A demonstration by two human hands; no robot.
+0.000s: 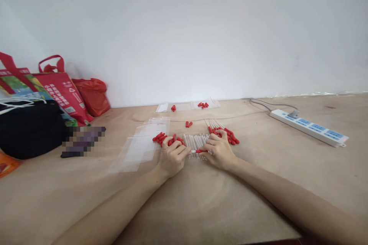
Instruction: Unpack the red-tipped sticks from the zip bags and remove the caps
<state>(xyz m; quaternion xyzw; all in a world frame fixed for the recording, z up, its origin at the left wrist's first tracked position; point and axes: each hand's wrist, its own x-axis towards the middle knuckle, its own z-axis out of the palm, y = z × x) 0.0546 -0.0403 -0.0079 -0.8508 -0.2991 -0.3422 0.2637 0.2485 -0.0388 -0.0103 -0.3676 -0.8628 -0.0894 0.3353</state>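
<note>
Both my hands rest on the wooden table over a heap of clear plastic tubes. My left hand has its fingers curled and pinches one clear tube near its end. My right hand is also closed, and a red cap shows at its fingertips, meeting that tube. Loose red caps lie in two piles: one just beyond my left hand, another beyond my right hand. Two more caps lie further back.
Clear zip bags lie left of my hands; more bags with a few red caps sit by the wall. A white power strip lies at right. Red shopping bags, a black bag and a blurred object stand at left.
</note>
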